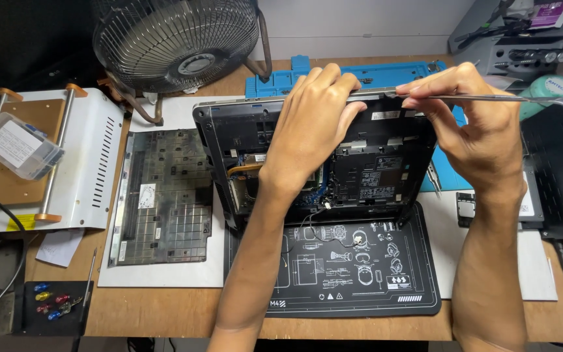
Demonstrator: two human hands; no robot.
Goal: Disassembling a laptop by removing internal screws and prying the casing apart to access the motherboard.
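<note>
Hands worked together: our left hand (313, 124) gripped the opened laptop's (366, 169) top edge, our right hand (474, 120) pinched a metal spudger (522, 99).

Bench layout around my two grips

My left grip (311, 117) sits on the far edge of the opened laptop (360, 163), my right grip (470, 124) just right of it on that edge, holding a metal pry tool (522, 99) that runs off to the right. Below both lies the work mat (360, 274). Left of my left grip lies the removed bottom cover (164, 195); behind it stands the fan (177, 39).
</note>
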